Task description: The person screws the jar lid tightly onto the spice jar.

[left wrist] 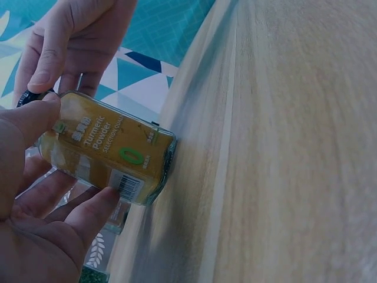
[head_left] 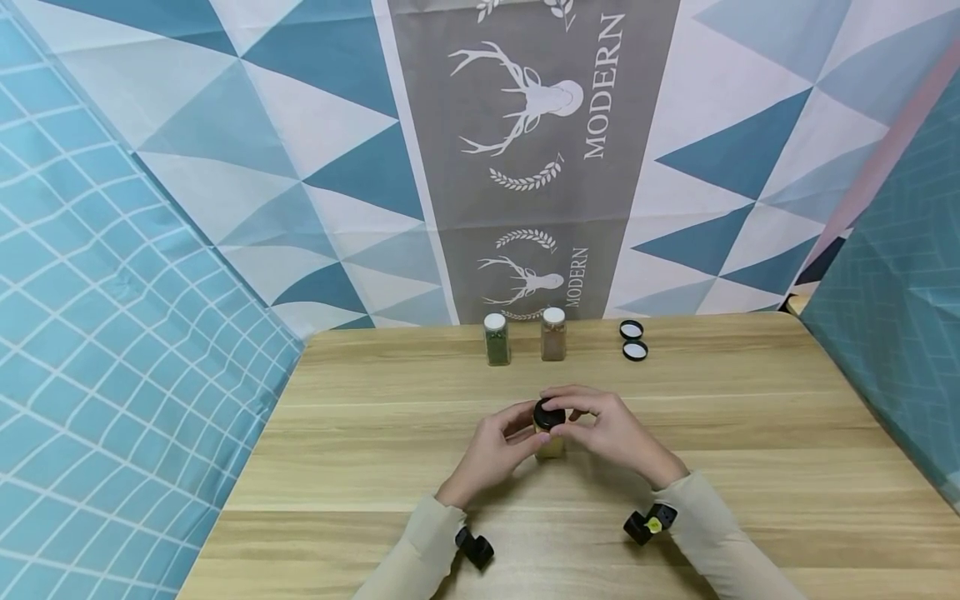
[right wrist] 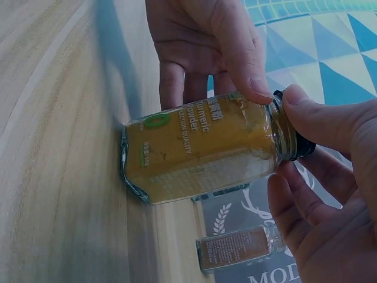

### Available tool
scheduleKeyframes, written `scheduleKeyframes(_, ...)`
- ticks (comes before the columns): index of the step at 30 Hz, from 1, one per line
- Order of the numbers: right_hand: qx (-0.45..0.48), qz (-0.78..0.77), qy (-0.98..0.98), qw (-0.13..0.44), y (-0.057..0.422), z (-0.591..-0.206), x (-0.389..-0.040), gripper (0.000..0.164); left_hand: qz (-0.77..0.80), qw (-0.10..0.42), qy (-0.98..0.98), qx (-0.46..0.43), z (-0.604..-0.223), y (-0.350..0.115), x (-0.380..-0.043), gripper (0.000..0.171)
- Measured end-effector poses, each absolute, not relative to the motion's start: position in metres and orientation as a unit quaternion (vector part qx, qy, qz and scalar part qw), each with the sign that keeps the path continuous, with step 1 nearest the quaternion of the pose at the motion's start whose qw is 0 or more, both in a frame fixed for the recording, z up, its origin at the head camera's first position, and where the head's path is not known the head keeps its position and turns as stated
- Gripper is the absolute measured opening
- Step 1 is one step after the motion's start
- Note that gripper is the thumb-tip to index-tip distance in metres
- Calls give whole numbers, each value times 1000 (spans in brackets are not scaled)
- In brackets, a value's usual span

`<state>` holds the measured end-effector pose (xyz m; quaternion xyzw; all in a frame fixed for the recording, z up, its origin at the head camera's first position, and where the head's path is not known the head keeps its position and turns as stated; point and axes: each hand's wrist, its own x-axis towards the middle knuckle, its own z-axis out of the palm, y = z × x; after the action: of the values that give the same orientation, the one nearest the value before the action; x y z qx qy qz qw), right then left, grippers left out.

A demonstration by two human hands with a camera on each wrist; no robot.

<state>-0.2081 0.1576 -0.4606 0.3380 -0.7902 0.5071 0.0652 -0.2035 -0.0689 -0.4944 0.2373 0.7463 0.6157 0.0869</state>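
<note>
A square glass jar of turmeric powder [head_left: 551, 448] stands upright on the wooden table in front of me. Its label and barcode face the left wrist camera, where the yellow-brown jar [left wrist: 112, 147] shows large. My left hand [head_left: 497, 452] holds the jar's upper part between thumb and fingers. With my right hand [head_left: 603, 427] I pinch the black lid [head_left: 549, 414] at its rim, thumb on the near side and fingers on the far side. In the right wrist view the lid [right wrist: 303, 145] sits at the glass neck, and threads show beside it.
Behind, a jar of green herbs [head_left: 497, 343] and a jar of brownish powder [head_left: 553, 340], both white-topped, stand near the table's back edge. Two black lids [head_left: 635, 351] with white insides lie right of them. Patterned cloth [head_left: 540, 192] hangs behind the table [head_left: 360, 467].
</note>
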Motion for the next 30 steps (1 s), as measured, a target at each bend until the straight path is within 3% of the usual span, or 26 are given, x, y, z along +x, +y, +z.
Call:
scheduleKeyframes(16, 335, 501, -796, 62, 159, -465, -210, 31, 623, 90, 740, 235, -496, -69, -204, 50)
scheduleKeyframes(24, 309, 520, -796, 23, 161, -465, -211, 30, 621, 84, 742, 236, -497, -69, -205, 50)
scheduleKeyframes(30, 327, 514, -792, 39, 161, -466, -211, 35, 620, 83, 744, 235, -497, -68, -205, 49)
